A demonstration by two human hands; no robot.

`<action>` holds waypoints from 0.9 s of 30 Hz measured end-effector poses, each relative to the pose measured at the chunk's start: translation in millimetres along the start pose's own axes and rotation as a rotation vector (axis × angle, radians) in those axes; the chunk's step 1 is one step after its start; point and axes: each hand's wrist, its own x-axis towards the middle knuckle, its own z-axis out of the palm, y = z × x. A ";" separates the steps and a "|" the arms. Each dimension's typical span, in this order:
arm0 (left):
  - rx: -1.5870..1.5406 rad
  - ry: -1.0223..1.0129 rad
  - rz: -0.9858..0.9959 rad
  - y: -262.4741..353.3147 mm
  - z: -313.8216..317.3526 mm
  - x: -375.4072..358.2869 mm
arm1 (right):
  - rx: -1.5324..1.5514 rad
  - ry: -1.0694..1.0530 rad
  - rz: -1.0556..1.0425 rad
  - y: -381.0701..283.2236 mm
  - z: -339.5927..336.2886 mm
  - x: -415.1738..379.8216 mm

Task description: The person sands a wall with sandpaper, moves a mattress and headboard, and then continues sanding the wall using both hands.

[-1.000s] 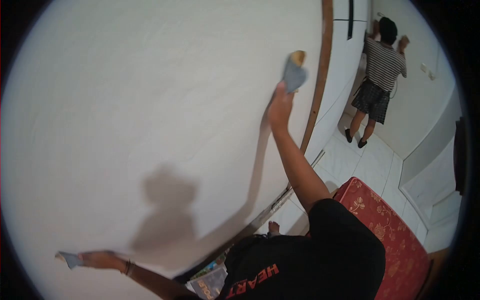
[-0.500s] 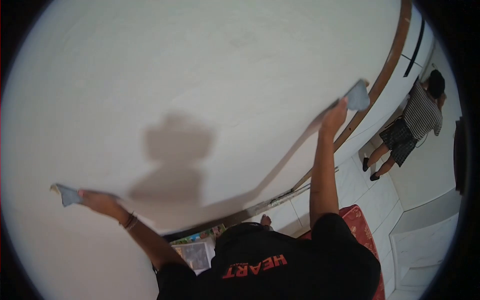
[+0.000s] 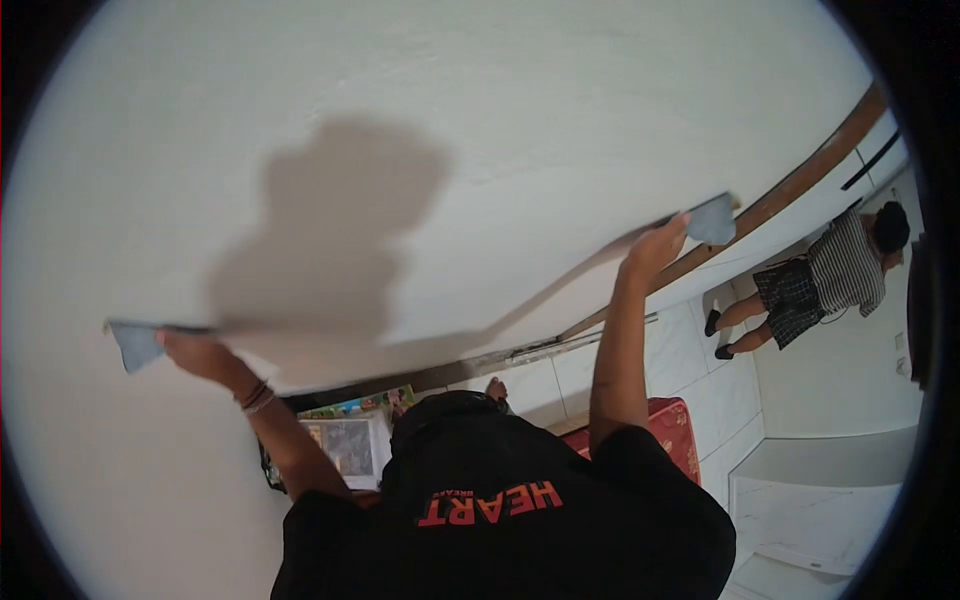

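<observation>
Grey material shows in both hands: one piece is at the right part of the pale wall, beside the wall's brown strip, gripped by the closed right hand. The left hand, also closed, grips a second piece at the wall's left part. Whether either presses the wall, I cannot tell. Near the wall's foot are printed papers; beyond its right edge, another person.

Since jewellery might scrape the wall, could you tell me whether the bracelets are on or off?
On: the bracelets circle the wrist, just behind the left hand.
</observation>
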 end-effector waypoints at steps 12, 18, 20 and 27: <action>0.155 -0.094 -0.244 -39.0 -45.5 -26.8 | -0.381 -0.167 -0.100 90.0 -66.8 1.2; 0.246 -0.032 0.388 32.3 22.0 -84.7 | -0.441 -0.318 -0.502 51.8 -12.3 -87.6; 0.212 -0.120 0.507 38.2 15.4 -128.7 | -0.577 -0.628 -0.865 115.7 -20.1 -157.2; 0.467 -0.218 -0.220 -119.2 -90.7 -71.3 | -0.494 -0.268 -0.096 78.2 -61.3 -66.8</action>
